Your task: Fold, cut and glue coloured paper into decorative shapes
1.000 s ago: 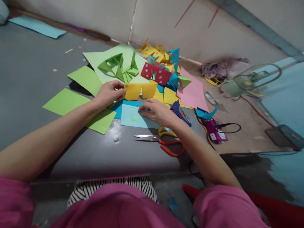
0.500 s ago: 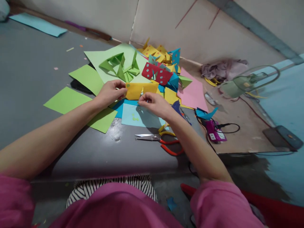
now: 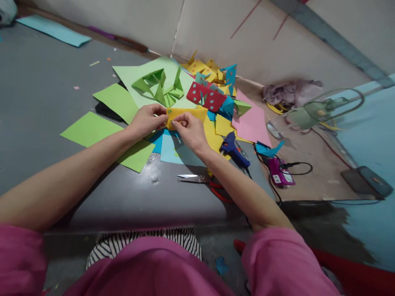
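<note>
My left hand [image 3: 150, 120] pinches the left end of a folded yellow paper piece [image 3: 191, 112], which bears a small green spot near that end. Over the front of this paper is my right hand [image 3: 190, 128], thumb and forefinger pressed together close to the left end; whatever is between those fingertips is too small to make out. Beneath the hands lies a light blue sheet [image 3: 168, 150] with small green scraps [image 3: 177, 152] on it. Scissors [image 3: 194, 178] with red handles rest nearer to me, partly hidden by my right forearm.
Right of my hands lies a blue glue gun [image 3: 233, 150]. Behind are red dotted folded paper [image 3: 205, 96], green folded paper [image 3: 159, 88] and a pink sheet [image 3: 251, 121]. Green sheets [image 3: 91, 130] spread left. A purple power strip [image 3: 280, 172] with cables sits at the right.
My right hand has moved left and up, from below the yellow paper's middle onto its left part. My left hand keeps its hold. The view has shifted slightly, and more of the glue gun shows.
</note>
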Demonstrator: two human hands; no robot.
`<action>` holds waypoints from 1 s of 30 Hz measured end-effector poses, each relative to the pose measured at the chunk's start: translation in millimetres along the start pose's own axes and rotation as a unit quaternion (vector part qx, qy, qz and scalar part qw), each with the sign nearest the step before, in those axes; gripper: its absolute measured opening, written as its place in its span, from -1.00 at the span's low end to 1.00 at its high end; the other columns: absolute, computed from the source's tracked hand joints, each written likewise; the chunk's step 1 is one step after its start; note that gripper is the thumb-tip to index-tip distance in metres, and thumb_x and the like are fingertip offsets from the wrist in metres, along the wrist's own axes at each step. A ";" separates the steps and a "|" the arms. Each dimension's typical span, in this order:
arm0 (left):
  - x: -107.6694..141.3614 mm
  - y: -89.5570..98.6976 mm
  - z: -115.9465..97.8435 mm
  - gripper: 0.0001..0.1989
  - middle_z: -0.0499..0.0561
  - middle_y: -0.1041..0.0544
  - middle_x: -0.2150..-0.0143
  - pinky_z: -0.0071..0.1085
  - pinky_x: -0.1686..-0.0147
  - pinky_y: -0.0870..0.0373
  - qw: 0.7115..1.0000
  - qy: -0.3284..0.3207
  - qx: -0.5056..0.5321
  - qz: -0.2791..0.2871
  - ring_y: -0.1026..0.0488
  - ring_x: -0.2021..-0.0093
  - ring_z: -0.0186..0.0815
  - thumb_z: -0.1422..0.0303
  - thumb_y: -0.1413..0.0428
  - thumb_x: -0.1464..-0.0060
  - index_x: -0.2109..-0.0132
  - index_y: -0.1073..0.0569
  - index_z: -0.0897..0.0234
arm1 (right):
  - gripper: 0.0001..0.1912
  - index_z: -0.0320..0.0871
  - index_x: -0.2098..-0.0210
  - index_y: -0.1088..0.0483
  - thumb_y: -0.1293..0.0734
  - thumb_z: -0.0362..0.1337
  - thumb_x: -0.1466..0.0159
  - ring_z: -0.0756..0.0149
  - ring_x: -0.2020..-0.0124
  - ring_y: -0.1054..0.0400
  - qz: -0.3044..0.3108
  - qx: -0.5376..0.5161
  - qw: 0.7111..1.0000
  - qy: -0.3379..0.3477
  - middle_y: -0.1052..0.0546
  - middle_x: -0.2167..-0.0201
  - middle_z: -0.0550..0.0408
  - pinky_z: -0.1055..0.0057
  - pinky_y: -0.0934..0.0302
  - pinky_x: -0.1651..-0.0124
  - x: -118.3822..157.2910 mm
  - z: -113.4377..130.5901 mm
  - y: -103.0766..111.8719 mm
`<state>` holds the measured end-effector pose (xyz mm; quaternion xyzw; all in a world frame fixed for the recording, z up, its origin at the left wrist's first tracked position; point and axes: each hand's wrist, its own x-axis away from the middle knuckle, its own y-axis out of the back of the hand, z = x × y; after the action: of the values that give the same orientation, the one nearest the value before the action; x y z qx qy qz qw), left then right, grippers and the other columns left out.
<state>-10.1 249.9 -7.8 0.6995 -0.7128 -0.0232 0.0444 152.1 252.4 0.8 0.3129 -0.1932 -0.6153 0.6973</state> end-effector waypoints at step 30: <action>2.2 -0.2 -5.5 -0.90 -0.10 -0.41 0.57 -0.46 0.49 -0.32 1.000 0.015 0.005 -0.005 -0.35 0.55 -0.42 0.56 -0.14 0.07 0.40 -0.42 0.28 | -0.68 0.02 -0.05 -0.52 -0.18 -0.17 -0.47 0.22 0.20 -0.28 0.026 0.304 0.929 0.210 -0.45 0.26 0.02 0.35 -0.11 0.26 18.2 -18.7 25.4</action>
<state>-9.5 247.8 -2.3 0.7037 -0.7086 -0.0094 0.0511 186.1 239.5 2.2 0.6269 -0.2278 -0.4289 0.6093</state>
